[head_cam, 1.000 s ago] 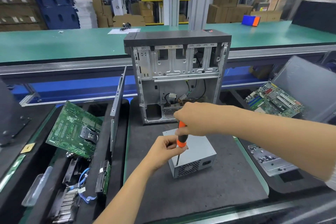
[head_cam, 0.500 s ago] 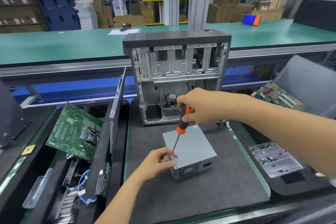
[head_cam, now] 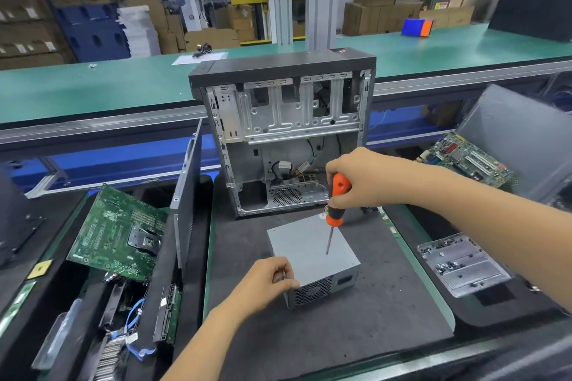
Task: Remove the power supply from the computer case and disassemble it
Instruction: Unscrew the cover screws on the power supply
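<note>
Power supply [head_cam: 312,252] lies on our dark mat [head_cam: 356,334] before the open computer case [head_cam: 283,133]; our left hand [head_cam: 266,283] curls round its near corner; our right hand [head_cam: 363,179] clamps the orange screwdriver [head_cam: 337,204] above it; no writing is legible.

Bright, even overhead light with only soft shadows on the dark work mat [head_cam: 356,334]. Straight lines bow toward the frame edges. The background and lower right corner are slightly blurred.
</note>
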A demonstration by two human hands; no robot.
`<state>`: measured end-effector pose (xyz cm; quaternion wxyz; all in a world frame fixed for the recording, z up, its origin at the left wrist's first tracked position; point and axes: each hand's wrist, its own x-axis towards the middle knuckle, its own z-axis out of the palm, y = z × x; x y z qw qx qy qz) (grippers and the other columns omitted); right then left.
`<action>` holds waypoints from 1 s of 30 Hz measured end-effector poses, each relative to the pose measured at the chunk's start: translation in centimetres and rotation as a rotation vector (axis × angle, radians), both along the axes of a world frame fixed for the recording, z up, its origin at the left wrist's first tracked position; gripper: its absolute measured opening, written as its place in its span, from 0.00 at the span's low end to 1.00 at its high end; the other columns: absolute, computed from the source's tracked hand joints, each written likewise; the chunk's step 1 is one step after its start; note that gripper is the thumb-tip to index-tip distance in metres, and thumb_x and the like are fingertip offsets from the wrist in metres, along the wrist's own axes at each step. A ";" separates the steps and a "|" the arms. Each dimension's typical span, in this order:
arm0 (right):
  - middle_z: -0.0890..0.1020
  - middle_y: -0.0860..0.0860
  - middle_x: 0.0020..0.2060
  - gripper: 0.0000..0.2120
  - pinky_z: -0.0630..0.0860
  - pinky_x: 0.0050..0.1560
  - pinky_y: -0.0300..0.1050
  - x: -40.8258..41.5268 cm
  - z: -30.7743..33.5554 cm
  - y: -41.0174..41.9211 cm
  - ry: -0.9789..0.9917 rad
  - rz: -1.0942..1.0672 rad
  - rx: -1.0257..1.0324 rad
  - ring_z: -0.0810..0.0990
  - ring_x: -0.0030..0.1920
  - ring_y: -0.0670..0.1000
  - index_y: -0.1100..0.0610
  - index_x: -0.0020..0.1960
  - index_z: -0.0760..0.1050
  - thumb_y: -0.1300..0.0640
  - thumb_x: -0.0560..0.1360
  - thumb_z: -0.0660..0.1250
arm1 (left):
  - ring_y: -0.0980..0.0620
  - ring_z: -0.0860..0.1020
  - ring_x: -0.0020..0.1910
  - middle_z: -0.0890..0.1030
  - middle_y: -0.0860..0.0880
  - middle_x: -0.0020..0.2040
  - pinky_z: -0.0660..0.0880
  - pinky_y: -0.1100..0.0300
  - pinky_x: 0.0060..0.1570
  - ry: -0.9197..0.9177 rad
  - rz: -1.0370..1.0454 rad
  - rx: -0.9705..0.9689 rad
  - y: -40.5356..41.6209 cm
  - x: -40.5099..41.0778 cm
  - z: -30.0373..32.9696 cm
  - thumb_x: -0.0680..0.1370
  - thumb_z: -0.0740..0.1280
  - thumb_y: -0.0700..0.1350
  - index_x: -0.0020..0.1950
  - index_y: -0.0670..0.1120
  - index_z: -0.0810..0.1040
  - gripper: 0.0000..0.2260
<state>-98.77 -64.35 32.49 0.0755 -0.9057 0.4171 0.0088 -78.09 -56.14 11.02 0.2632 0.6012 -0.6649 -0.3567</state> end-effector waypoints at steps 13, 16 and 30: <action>0.76 0.50 0.34 0.14 0.78 0.42 0.51 -5.4 -2.4 -1.2 -0.101 -0.105 -0.002 0.77 0.39 0.55 0.55 0.40 0.72 0.45 0.68 0.70 | 0.56 0.69 0.29 0.76 0.45 0.39 0.67 0.65 0.31 0.594 0.134 0.237 -4.6 -6.5 2.4 0.78 0.55 0.29 0.50 0.41 0.75 0.12; 0.76 0.50 0.33 0.13 0.78 0.41 0.52 -5.6 -3.1 -1.5 -0.107 -0.084 -0.017 0.77 0.40 0.56 0.55 0.40 0.72 0.46 0.68 0.69 | 0.54 0.66 0.34 0.70 0.50 0.38 0.64 0.66 0.34 0.373 -0.010 0.131 -5.5 -7.7 2.1 0.78 0.63 0.37 0.49 0.48 0.81 0.09; 0.76 0.51 0.31 0.14 0.78 0.40 0.55 -5.9 -3.6 -2.2 -0.138 -0.038 -0.022 0.78 0.39 0.56 0.57 0.41 0.72 0.47 0.68 0.69 | 0.58 0.64 0.30 0.71 0.54 0.32 0.62 0.68 0.35 0.372 -0.046 -0.063 -6.9 -9.3 0.0 0.73 0.75 0.41 0.45 0.48 0.87 0.03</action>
